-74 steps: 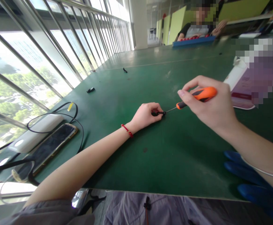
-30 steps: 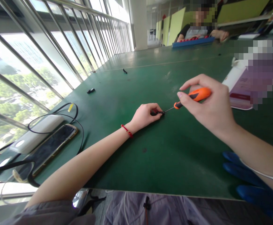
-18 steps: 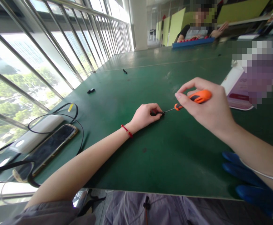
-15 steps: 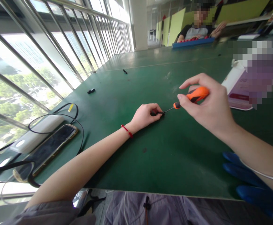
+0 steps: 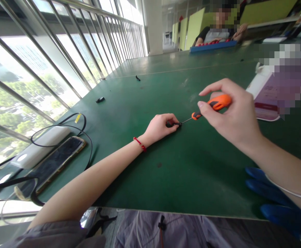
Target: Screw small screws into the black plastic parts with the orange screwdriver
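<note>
My left hand (image 5: 162,126), with a red bracelet (image 5: 140,144) at the wrist, pinches a small black part (image 5: 176,124) down against the green table (image 5: 150,186). Its exact kind is too small to make out. In my right hand (image 5: 236,119) is a screwdriver (image 5: 219,102) with an orange and black handle, gripped between thumb and fingers. The screwdriver slants down to the left, and its thin shaft reaches the black part at my left fingertips. Whether the tip sits in a screw cannot be seen.
A phone (image 5: 54,165), a white box-shaped device (image 5: 42,148) and black cables lie at the left by the metal railing (image 5: 70,62). Small black pieces (image 5: 100,100) lie farther back. Blue gloves (image 5: 269,193) are under my right forearm. A person (image 5: 217,34) sits behind a blue tray (image 5: 212,47).
My right hand has shifted very slightly to the right on the screwdriver handle. My left hand and the black part stay in place. The person across has moved a hand.
</note>
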Tool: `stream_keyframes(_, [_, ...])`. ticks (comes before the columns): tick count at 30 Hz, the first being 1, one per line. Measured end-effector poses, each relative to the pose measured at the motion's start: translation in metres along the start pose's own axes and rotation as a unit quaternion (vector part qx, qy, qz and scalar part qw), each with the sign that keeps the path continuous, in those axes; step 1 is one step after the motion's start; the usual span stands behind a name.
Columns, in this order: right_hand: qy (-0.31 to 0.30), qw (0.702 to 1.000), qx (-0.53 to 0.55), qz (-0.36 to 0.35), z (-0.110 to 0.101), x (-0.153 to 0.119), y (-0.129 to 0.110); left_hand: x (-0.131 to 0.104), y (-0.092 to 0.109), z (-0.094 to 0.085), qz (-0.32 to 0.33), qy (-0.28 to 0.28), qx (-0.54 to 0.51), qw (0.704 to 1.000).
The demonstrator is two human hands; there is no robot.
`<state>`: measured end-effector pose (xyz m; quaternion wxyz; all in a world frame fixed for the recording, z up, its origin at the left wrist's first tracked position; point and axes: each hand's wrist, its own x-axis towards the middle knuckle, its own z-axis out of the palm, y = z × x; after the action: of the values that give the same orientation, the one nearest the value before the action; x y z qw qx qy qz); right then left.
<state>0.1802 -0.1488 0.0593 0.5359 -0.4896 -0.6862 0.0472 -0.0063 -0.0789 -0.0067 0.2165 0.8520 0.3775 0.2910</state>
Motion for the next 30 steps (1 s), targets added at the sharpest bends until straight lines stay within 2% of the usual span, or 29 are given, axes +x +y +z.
stream_keyframes(4, [-0.005, 1.0, 0.026, 0.004, 0.0001, 0.0009, 0.0054, -0.0002, 0.0013, -0.0004, -0.002, -0.001, -0.001, 1.0])
stream_keyframes(9, [-0.014, 0.999, -0.02, 0.04, -0.0005, 0.001, -0.0009, 0.0, 0.0016, -0.0005, -0.002, 0.0, -0.003, 1.0])
stream_keyframes(13, [-0.01, 1.0, -0.014, 0.004, 0.0006, 0.0004, -0.0013, 0.0002, 0.0008, 0.0, -0.003, 0.0, -0.002, 1.0])
stream_keyframes(17, [0.004, 0.999, 0.038, -0.037, 0.001, 0.0005, 0.0052, 0.0001, 0.0001, 0.0004, -0.003, 0.002, -0.002, 1.0])
stream_keyframes(23, [-0.037, 0.998, -0.017, 0.043, -0.0025, 0.0003, -0.0004, -0.0001, 0.0011, 0.0, -0.002, 0.0, -0.004, 1.0])
stream_keyframes(30, [-0.014, 1.0, 0.012, -0.015, -0.0009, 0.0002, 0.0011, 0.0, 0.0011, 0.0, -0.003, -0.001, 0.005, 1.0])
